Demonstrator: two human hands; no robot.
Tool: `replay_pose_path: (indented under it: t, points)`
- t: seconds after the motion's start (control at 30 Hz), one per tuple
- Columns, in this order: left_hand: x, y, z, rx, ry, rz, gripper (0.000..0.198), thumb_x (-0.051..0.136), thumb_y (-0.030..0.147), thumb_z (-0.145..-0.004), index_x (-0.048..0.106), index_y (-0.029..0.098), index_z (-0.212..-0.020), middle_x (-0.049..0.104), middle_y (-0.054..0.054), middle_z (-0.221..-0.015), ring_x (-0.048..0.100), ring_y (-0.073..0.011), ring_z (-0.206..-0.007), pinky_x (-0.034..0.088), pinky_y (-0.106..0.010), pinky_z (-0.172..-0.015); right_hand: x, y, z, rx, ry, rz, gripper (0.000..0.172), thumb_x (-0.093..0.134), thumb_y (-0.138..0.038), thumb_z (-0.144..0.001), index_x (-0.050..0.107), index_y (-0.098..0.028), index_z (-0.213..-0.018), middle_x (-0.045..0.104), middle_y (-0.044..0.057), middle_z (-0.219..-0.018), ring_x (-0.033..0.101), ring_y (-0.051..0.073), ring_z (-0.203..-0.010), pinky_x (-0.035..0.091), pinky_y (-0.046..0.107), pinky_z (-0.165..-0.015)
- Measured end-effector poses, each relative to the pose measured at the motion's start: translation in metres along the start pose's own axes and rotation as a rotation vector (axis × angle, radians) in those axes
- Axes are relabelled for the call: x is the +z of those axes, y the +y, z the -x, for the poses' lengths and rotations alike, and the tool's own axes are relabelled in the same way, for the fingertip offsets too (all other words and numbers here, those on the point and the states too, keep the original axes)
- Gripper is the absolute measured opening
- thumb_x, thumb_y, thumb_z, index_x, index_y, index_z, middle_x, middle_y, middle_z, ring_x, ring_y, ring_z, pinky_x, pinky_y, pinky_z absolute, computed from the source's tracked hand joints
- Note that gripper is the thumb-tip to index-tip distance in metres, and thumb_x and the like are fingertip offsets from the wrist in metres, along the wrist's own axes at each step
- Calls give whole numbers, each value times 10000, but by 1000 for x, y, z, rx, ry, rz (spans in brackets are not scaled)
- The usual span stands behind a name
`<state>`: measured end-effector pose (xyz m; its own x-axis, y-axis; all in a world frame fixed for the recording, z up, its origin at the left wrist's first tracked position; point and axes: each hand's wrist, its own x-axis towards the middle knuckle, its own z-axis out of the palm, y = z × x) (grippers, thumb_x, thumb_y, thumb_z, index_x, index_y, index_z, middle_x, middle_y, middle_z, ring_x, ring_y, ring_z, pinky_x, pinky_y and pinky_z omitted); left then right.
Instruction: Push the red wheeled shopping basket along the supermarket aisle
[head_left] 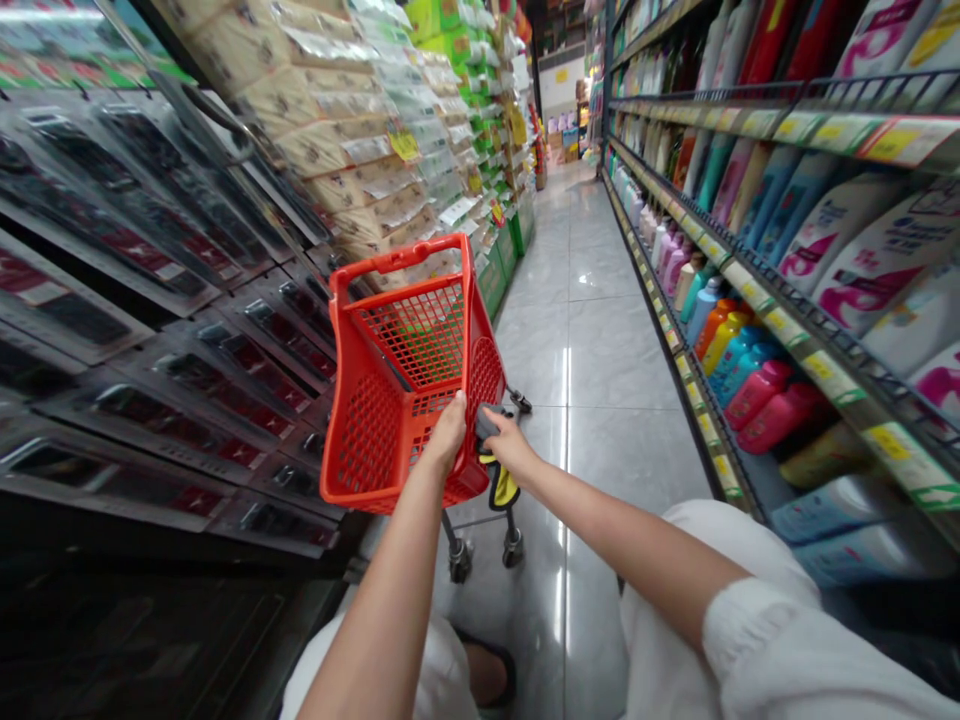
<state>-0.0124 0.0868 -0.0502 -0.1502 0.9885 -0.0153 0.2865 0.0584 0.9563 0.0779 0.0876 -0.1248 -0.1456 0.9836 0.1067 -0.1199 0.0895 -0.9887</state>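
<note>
A red plastic shopping cart (484,350) with mesh walls stands before me on thin metal legs with casters, and its basket looks bare inside. My left hand (448,432) is closed on the near edge of the basket, thumb up. Just right of it, my right hand (514,447) is closed around a soft-looking grey, black and yellow item (504,485) that hangs at the cart's near right side. Its exact kind is hard to make out, and my fingers cover part of it.
Shelves of bottles (757,390) line the right side, with a price-tag rail (810,350). On the left hang rows of boxed black packages (187,380). Stacked tissue packs (337,130) stand beyond the cart. A tiled aisle floor (592,330) runs ahead.
</note>
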Motion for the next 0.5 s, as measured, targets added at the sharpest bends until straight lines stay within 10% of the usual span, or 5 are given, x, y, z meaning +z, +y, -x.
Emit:
replay_pose_path:
  t: [0.23,0.5]
  points:
    - [19,13,7,-111,45,151,623,215,527,-952,702,147,-1032,729,-106,-1024,622,-227,-1101,437,-353,-1005,-22,-53,11,-155,34,296,560,536,-151,-766,548,-263,-1314,518,60,-1325,500,222,-1232,381,331,-1051]
    - [34,10,6,-396,80,624,322,480,381,-914,694,141,-931,736,-66,-776,695,-180,-766,539,-290,-774,-46,-79,-13,-140,73,536,620,484,-186,-866,321,-286,-1455,520,80,-1297,531,212,-1175,428,329,-968]
